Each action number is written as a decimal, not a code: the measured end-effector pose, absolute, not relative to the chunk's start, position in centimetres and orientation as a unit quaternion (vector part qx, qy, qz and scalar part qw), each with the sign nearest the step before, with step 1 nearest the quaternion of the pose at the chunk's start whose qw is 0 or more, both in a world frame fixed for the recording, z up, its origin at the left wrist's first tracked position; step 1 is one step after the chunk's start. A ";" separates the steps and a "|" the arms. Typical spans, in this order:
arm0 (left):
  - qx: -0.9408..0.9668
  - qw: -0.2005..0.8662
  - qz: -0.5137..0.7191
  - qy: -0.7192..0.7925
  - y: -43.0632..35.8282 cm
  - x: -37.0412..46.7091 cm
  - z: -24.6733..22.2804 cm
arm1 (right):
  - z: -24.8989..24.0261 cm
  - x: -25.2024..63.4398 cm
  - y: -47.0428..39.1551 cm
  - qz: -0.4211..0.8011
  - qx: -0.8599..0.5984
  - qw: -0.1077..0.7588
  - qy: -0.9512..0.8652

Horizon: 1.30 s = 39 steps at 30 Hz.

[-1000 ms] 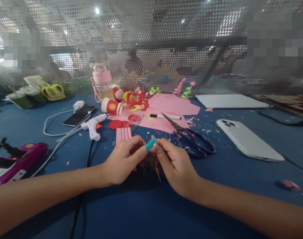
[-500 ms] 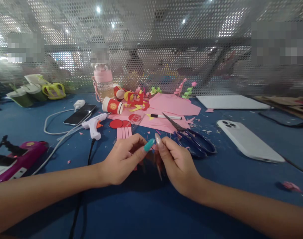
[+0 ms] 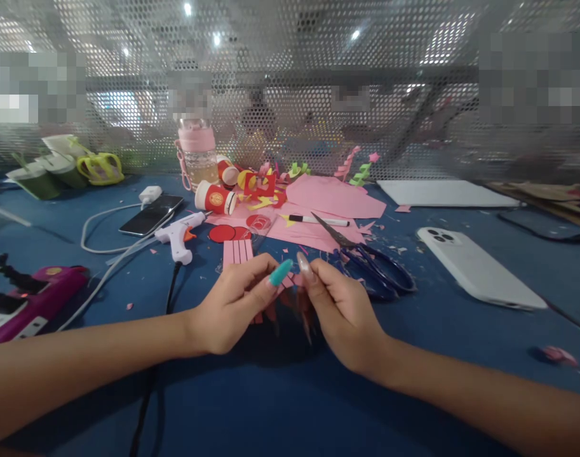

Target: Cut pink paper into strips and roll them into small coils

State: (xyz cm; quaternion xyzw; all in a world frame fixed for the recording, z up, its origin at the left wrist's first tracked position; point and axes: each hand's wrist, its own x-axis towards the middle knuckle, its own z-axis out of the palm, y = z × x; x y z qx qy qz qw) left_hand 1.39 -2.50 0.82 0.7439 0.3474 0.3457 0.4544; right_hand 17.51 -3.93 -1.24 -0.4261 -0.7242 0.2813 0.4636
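Observation:
Between the fingertips of both hands is a small folded strip of pink paper, partly covered by the fingers. My left hand, with a long turquoise thumbnail, pinches its left end. From the other side my right hand pinches it with thumb and fingers, the tips nearly meeting. Beneath and behind the left hand lies pink paper with black lines. Dark blue scissors rest just beyond the right hand, blades partly open and pointing away.
A hot glue gun and a phone lie left, near a purple power strip. Pink sheets, a marker, a red paper cup and a bottle stand behind. A white phone lies right.
The left thumb has shifted slightly left, away from the right thumb, so more of the pink paper strip shows between them. Both hands keep their pinch.

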 end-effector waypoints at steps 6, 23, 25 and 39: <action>0.772 0.368 0.329 0.400 -2.2 1.7 0.8 | -1.1 17.5 -4.0 0.330 -0.418 0.455 -0.713; 0.829 0.211 0.259 0.449 -2.4 2.2 1.4 | -1.1 17.4 -3.7 0.374 -0.415 0.437 -0.705; 0.834 0.208 0.257 0.441 -2.4 2.4 1.5 | -1.2 17.2 -3.5 0.401 -0.422 0.422 -0.695; 0.847 0.213 0.273 0.404 -2.7 2.0 1.3 | -1.1 17.5 -3.2 0.412 -0.383 0.444 -0.698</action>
